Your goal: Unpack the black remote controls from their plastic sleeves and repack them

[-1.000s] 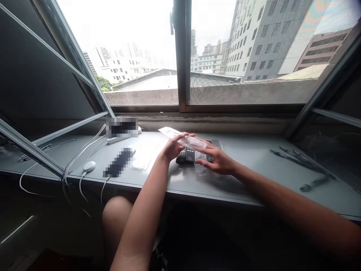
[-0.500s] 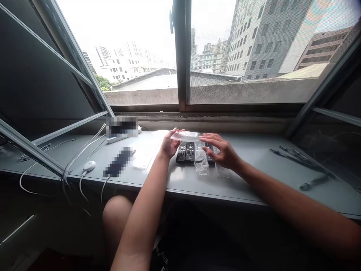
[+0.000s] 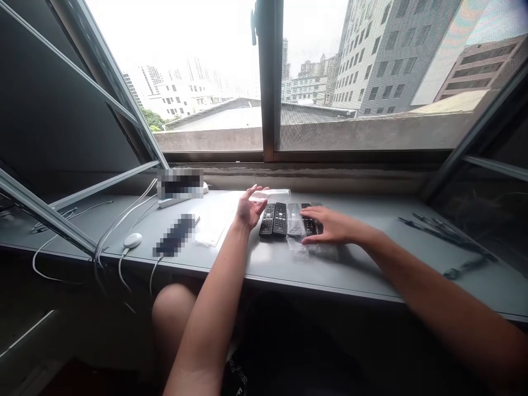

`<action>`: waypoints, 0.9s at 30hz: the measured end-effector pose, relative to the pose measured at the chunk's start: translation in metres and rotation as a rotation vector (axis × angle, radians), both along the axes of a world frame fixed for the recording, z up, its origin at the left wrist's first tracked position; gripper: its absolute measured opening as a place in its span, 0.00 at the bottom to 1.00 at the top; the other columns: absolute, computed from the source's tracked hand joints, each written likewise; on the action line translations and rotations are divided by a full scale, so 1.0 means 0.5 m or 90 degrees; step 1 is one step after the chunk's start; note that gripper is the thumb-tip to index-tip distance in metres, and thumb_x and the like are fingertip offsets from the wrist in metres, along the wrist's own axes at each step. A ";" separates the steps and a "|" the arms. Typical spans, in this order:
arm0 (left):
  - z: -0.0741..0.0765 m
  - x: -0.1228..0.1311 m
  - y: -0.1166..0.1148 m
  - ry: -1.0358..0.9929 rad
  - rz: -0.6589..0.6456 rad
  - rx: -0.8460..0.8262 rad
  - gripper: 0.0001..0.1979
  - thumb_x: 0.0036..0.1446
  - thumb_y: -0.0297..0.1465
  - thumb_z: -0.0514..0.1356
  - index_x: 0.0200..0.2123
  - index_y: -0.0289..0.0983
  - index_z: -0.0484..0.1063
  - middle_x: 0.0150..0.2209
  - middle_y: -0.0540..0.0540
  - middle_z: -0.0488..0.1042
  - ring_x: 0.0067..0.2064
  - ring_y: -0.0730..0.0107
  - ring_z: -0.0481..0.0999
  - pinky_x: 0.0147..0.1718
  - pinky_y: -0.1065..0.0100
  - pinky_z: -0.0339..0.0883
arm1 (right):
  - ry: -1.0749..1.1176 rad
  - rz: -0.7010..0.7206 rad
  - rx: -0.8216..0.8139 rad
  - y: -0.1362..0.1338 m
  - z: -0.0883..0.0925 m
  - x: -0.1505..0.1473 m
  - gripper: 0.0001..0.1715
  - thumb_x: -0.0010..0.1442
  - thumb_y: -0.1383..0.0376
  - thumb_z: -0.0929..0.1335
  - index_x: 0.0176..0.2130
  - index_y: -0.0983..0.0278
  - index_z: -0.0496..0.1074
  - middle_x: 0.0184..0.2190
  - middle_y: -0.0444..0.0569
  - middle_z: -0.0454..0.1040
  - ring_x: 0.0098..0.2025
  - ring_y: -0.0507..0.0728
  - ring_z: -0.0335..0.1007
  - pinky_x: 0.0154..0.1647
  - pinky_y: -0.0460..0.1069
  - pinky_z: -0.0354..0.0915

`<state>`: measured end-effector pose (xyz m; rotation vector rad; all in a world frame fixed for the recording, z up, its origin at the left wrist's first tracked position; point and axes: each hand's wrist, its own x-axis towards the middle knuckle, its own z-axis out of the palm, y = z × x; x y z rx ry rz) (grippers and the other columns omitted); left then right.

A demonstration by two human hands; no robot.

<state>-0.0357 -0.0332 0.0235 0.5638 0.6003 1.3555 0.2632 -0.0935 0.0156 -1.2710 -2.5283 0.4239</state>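
Several black remote controls (image 3: 280,219) lie side by side on the grey desk. Clear plastic wrapping (image 3: 295,225) covers part of the row's right side. My left hand (image 3: 249,212) is at the row's upper left, fingers stretched and thumb apart. Just behind those fingers lies a clear plastic piece (image 3: 275,194); whether they touch it I cannot tell. My right hand (image 3: 332,224) reaches in from the right over the rightmost remote (image 3: 308,225), its fingers and thumb spread around the wrapped end. The palm hides part of that remote and its plastic.
Left of the remotes lie white papers (image 3: 214,220), a blurred-out phone-like item (image 3: 175,236) and a round white puck (image 3: 132,240) on a cable. A white device (image 3: 181,199) stands near the window. Dark cables (image 3: 445,236) lie at the right; the desk's front edge (image 3: 313,286) runs close by.
My right hand has moved away from the clear plastic piece and down over the rightmost remote. The left hand's thumb and fingers have spread; the hand stays nearly in place.
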 end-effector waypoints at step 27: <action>-0.004 0.000 0.000 0.013 -0.015 0.010 0.11 0.65 0.32 0.69 0.47 0.35 0.76 0.55 0.35 0.82 0.40 0.68 0.85 0.32 0.75 0.82 | 0.186 0.040 0.146 0.011 0.010 0.016 0.26 0.76 0.49 0.68 0.64 0.57 0.80 0.62 0.52 0.82 0.64 0.70 0.79 0.67 0.65 0.72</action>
